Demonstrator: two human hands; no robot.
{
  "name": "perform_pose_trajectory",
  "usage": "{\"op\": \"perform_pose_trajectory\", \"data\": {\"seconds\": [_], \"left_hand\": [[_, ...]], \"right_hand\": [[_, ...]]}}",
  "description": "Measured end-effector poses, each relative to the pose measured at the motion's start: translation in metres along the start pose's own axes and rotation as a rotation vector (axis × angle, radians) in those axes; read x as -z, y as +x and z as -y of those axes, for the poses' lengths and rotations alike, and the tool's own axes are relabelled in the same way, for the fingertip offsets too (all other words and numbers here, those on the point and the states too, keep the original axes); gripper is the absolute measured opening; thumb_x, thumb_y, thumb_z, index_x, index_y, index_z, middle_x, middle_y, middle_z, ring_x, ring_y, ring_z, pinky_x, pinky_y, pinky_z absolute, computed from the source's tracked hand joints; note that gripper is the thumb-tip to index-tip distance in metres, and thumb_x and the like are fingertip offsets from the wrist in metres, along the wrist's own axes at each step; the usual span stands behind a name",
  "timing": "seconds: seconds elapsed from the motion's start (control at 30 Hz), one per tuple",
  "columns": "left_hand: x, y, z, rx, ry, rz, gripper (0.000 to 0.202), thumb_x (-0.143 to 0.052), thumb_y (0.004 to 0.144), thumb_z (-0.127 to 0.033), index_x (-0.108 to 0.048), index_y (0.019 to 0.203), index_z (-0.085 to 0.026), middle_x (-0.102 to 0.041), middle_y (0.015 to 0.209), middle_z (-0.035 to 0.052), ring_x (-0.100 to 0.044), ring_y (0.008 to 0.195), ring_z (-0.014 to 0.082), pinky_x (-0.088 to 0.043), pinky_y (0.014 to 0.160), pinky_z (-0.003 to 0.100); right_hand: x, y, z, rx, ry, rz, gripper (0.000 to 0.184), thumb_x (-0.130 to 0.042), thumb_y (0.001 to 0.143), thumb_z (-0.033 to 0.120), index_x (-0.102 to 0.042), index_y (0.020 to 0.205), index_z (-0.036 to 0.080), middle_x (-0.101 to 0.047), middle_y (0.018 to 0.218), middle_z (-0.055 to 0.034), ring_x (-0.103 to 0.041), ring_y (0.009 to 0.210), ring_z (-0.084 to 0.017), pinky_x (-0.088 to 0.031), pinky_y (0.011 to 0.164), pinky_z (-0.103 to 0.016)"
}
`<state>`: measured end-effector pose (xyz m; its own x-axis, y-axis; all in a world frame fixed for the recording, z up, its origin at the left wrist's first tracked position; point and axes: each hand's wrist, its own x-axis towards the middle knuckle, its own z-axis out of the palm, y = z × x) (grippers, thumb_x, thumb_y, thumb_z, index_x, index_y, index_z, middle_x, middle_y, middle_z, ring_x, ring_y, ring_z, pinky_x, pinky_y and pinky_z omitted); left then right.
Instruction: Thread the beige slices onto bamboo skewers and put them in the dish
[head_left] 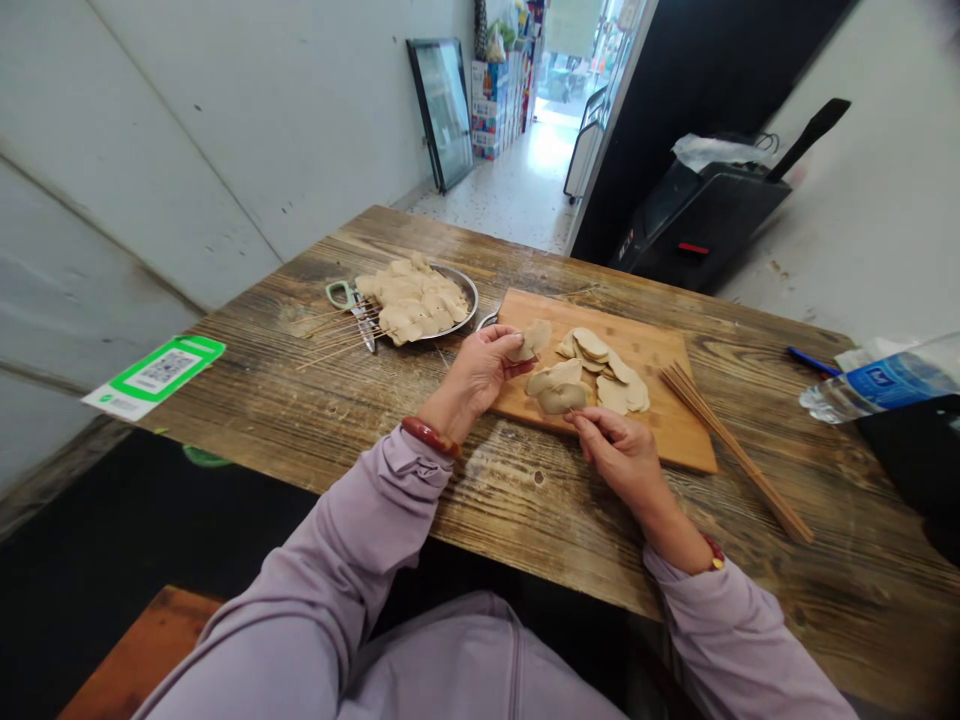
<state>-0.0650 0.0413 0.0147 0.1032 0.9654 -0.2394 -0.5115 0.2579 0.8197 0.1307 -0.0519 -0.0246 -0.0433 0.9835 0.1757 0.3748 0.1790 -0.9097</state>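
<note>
Between thumb and fingers my left hand (484, 372) pinches a thin, pale beige food slice (534, 341). My right hand (619, 452) is closed on the end of a thin wooden skewer (571, 411), which carries several similar slices (559, 388) bunched together. Both hands are over the near left part of a wooden cutting board (679, 440). Loose slices (615, 375) lie in a pile on the board just beyond my right hand. To the left, a round metal plate (471, 292) holds a heap of loaded skewers (416, 300), their bare sticks pointing toward me.
Bare skewers (739, 450) lie across the board's right edge. Green-handled scissors (352, 305) sit beside the plate. A QR-code card (161, 375) is at the table's left edge. On the right are a water bottle (881, 385) and a blue pen (814, 362).
</note>
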Motion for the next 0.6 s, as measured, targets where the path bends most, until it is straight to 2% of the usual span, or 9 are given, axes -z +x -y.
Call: {"op": "perform_pose_trajectory", "data": {"seconds": [0.27, 0.6], "left_hand": [[0.0001, 0.0015, 0.0066, -0.155, 0.066, 0.006, 0.025, -0.08, 0.069, -0.017, -0.058, 0.08, -0.016, -0.068, 0.072, -0.0026, -0.067, 0.063, 0.0109, -0.055, 0.066, 0.024], [0.0014, 0.0038, 0.0053, -0.199, 0.142, -0.002, 0.023, -0.082, 0.069, -0.017, -0.061, 0.078, -0.016, -0.067, 0.072, -0.0015, -0.066, 0.064, 0.0105, -0.054, 0.064, 0.022]], "right_hand": [[-0.0019, -0.0005, 0.0027, -0.06, 0.042, 0.028, 0.036, -0.06, 0.091, 0.051, -0.071, 0.083, 0.018, -0.052, 0.048, 0.0046, -0.044, 0.042, -0.011, -0.034, 0.046, -0.026], [-0.0013, -0.0001, 0.0019, -0.052, 0.053, 0.024, 0.036, -0.06, 0.091, 0.052, -0.07, 0.082, 0.019, -0.051, 0.047, 0.0052, -0.043, 0.042, -0.011, -0.033, 0.045, -0.025]]}}
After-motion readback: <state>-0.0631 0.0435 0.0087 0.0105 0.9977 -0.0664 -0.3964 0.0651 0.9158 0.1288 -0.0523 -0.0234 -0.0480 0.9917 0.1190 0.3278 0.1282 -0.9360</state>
